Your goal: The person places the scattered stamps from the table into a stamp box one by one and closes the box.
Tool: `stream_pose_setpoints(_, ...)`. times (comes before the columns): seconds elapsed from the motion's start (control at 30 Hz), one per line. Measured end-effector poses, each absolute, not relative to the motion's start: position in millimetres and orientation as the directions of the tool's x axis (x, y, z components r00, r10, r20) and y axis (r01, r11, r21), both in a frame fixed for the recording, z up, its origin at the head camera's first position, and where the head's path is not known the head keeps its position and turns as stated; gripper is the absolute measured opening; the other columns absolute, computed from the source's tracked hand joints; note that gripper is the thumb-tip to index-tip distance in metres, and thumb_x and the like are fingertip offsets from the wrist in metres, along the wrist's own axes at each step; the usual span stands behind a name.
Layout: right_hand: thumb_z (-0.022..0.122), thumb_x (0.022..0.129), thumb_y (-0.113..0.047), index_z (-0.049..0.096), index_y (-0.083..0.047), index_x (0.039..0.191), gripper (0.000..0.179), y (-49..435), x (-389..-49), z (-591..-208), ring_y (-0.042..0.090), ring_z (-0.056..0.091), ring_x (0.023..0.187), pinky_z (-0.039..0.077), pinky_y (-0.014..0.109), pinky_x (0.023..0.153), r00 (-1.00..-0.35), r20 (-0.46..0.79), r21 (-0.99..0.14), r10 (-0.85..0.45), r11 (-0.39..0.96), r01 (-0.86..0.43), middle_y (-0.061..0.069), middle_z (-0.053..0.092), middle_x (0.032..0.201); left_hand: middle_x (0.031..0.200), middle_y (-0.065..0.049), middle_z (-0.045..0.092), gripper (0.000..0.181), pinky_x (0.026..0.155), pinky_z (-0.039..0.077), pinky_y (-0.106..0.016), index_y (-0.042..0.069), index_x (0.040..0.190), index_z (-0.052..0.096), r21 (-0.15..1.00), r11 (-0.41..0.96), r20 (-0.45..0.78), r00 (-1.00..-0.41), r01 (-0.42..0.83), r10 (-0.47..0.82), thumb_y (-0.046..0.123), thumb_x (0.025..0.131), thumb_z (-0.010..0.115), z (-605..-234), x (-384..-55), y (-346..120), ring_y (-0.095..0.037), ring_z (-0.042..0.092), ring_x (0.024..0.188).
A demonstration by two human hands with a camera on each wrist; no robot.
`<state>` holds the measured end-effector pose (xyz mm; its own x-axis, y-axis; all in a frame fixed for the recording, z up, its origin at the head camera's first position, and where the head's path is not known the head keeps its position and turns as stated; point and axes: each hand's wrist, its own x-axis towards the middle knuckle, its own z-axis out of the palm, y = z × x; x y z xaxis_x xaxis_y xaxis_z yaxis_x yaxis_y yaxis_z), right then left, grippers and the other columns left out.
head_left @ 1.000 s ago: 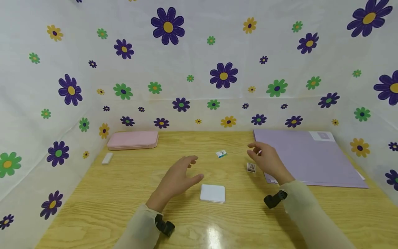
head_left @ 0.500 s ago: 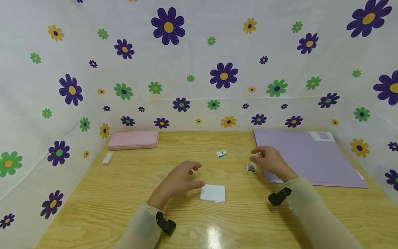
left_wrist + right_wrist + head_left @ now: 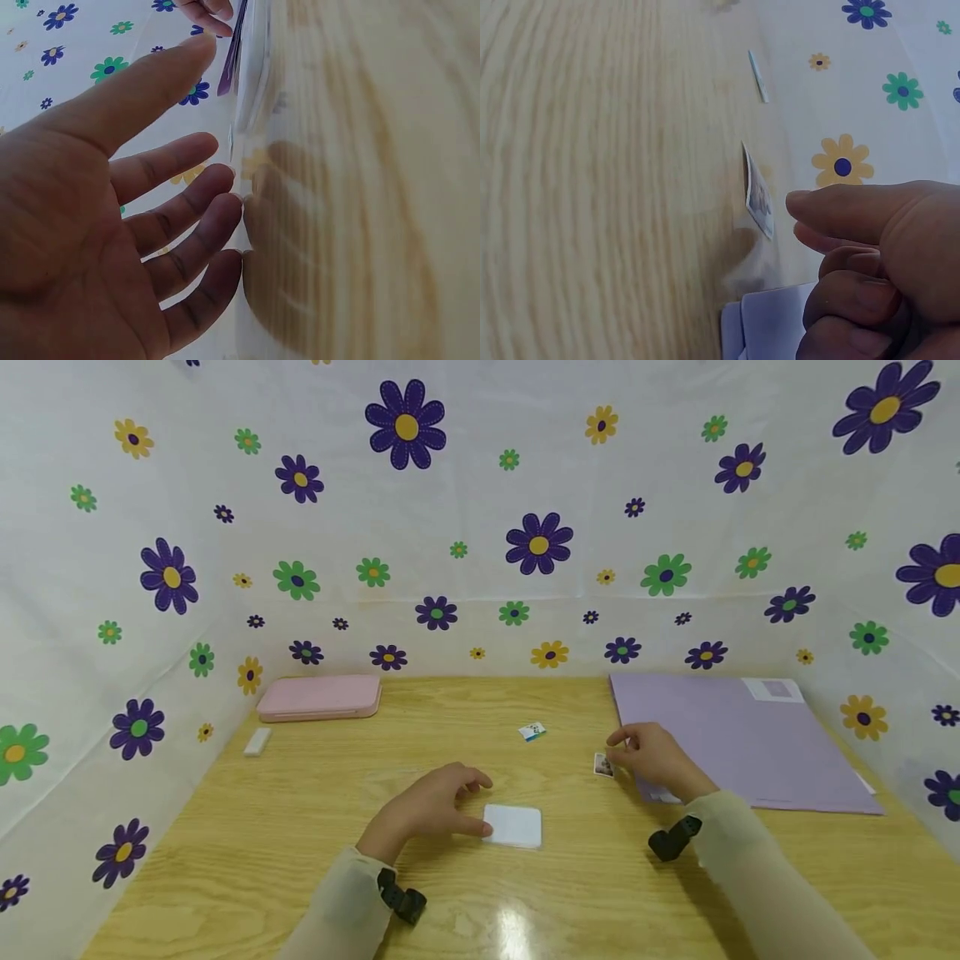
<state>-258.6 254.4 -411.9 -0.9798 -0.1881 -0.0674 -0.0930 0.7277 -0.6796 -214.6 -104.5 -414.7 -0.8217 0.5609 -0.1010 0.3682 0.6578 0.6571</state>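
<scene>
In the head view my left hand (image 3: 431,806) is just left of a flat white rectangular pad or card stack (image 3: 513,827). Its thumb tip overlaps the stack's edge there; in the left wrist view that thumb (image 3: 150,94) appears apart from it, and the other fingertips are at the tabletop. My right hand (image 3: 656,760) is over a small square photo sticker (image 3: 602,766), which lies slightly bent on the table. From the right wrist, the photo (image 3: 759,199) is seen apart from the thumb and forefinger, while the remaining fingers curl inward. Neither hand holds anything.
Behind lies a small white-and-blue printed paper piece (image 3: 532,732). A purple folder (image 3: 735,743) covers the right side of the wooden table (image 3: 225,868). A pink case (image 3: 321,697) and a white eraser-like block (image 3: 257,742) sit back left. Flower-printed cloth encloses the table.
My right hand has come lower and nearer, its fingertips now over the photo's edge. The left hand has dropped slightly toward the white stack. The objects on the table stay put.
</scene>
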Motion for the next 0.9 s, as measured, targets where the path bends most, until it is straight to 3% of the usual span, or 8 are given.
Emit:
stream_pose_setpoints(0.57,0.070,0.090,-0.015,0.070,-0.002,0.104,0.019,253.2,-259.5,-416.0,0.019,0.043,0.066,0.035,0.032,0.057,-0.978,-0.080,-0.622,-0.192,0.776,-0.101,0.004,0.049,0.072,0.110,0.002,0.055,0.054,0.093,0.045,-0.039,0.016,0.121,0.065,0.575,0.692,-0.092,-0.806,0.437,0.585,0.031,0.075,0.088,-412.4,-210.4,-101.3,-0.018,0.053,0.102)
stream_pose_setpoints(0.9,0.071,0.088,-0.012,0.069,-0.002,0.096,0.013,251.5,-261.1,-413.4,0.020,0.045,0.069,0.036,0.033,0.060,-0.975,-0.075,-0.608,-0.209,0.784,-0.122,0.004,0.049,0.072,0.115,-0.001,0.055,0.052,0.094,0.045,-0.040,0.015,0.118,0.067,0.559,0.677,-0.094,-0.775,0.478,0.625,0.028,0.074,0.089,-409.0,-209.0,-103.3,-0.020,0.053,0.105)
